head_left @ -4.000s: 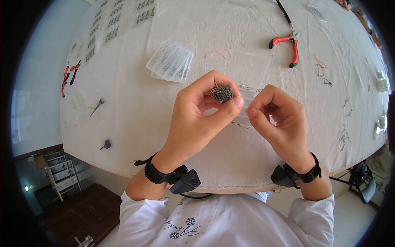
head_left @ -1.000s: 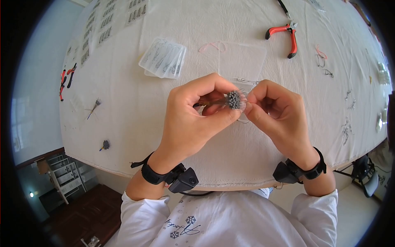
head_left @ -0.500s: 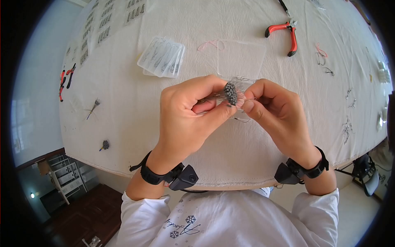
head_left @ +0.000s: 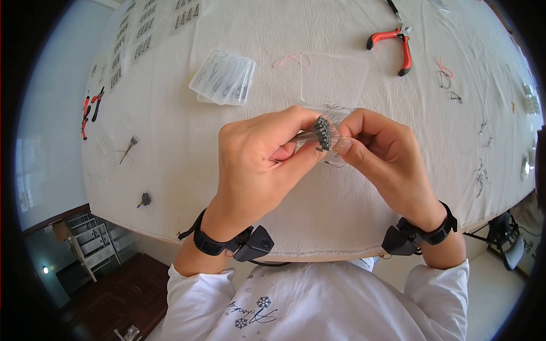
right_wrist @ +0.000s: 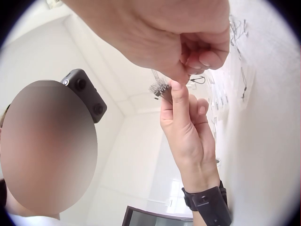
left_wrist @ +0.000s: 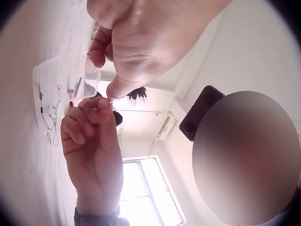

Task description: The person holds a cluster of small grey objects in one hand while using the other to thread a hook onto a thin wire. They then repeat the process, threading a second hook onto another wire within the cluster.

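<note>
In the head view my left hand pinches a bundle of fine wires with dark grey, bead-like tips between thumb and forefinger. The tips point toward my right hand, whose thumb and forefinger meet close beside them. A thin dark wire loop sticks out at the right fingertips in the right wrist view; the part between the fingers is hidden. The fingertips of both hands come together in the left wrist view. Beneath the hands lies an open clear plastic box with wire rigs in it, mostly covered by them in the head view.
Stacked clear boxes of wire rigs lie beyond my left hand. Red-handled cutters lie at the back right. Two more grey-tipped bundles, one upper and one lower, lie at left. Loose wire rigs lie at right.
The left hand has shifted slightly left and turned the bundle, so its grey tips now face right rather than up at the camera. The right hand has moved in against the tips.
</note>
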`<state>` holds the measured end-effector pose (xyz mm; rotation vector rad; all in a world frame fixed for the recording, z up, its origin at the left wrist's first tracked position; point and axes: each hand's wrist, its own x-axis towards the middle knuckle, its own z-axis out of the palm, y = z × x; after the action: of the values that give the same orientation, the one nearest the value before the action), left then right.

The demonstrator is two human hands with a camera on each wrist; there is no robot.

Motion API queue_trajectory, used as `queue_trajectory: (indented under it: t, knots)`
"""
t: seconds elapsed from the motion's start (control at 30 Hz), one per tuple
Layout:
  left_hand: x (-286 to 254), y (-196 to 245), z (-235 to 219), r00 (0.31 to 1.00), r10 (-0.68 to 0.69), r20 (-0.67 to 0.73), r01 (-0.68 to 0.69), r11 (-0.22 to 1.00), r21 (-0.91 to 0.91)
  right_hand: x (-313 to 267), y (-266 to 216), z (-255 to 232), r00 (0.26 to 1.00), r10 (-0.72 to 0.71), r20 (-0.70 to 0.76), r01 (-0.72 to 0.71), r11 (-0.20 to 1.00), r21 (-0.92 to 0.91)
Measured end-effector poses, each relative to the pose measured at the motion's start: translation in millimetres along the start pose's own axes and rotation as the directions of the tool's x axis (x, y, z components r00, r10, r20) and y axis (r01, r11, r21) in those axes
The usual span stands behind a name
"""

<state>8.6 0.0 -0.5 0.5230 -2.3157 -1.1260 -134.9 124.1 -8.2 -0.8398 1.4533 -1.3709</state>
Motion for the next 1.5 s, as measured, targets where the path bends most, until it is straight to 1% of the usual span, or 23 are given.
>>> queue_trajectory:
  t: [0.13, 0.3, 0.43, 0.63, 0.8, 1.0, 1.1, 1.2, 1.33, 1.5]
  knots:
    - [0.7, 2.6, 0.0, 1.000, 0.016, -0.006, -0.016, 1.000, 0.020, 0.0, -0.7, 0.6, 1.000, -0.002, 0.009, 0.001, 0.999, 0.039]
    - [1.8, 4.1, -1.1, 0.998, 0.055, -0.010, -0.055, 0.998, 0.024, 0.1, -1.9, -2.4, 0.997, 0.054, 0.049, -0.057, 0.995, 0.079]
    - [1.0, 4.8, 0.0, 0.999, 0.052, -0.016, -0.051, 0.998, 0.024, 0.0, -1.9, -4.2, 0.995, 0.070, 0.077, -0.078, 0.990, 0.118]
    - [0.1, 1.9, -0.7, 0.999, 0.046, 0.002, -0.046, 0.999, 0.006, -0.5, -5.2, -7.0, 0.989, 0.095, 0.110, -0.111, 0.983, 0.144]
    - [1.0, 4.9, -3.3, 0.999, 0.032, 0.022, -0.033, 0.999, 0.028, 0.8, -9.6, -10.5, 0.978, 0.145, 0.151, -0.169, 0.973, 0.159]
    - [1.0, -1.9, 0.3, 0.997, 0.080, 0.005, -0.080, 0.996, 0.029, 1.9, -11.0, -11.4, 0.972, 0.175, 0.159, -0.200, 0.967, 0.157]
    - [1.2, -0.4, -2.9, 0.997, 0.071, 0.036, -0.073, 0.995, 0.074, 2.3, -10.5, -11.5, 0.969, 0.187, 0.160, -0.212, 0.965, 0.154]
    - [2.4, 0.4, -1.7, 0.997, 0.069, 0.036, -0.070, 0.997, 0.036, 2.9, -9.4, -13.0, 0.967, 0.190, 0.169, -0.214, 0.967, 0.140]
    - [2.0, -2.3, -3.0, 0.998, 0.025, 0.066, -0.029, 0.998, 0.054, 3.0, -6.0, -12.6, 0.964, 0.198, 0.176, -0.224, 0.964, 0.145]
    - [1.5, -3.3, -3.6, 0.998, -0.012, 0.064, 0.010, 0.999, 0.037, 4.6, -3.9, -15.4, 0.949, 0.224, 0.222, -0.281, 0.919, 0.277]
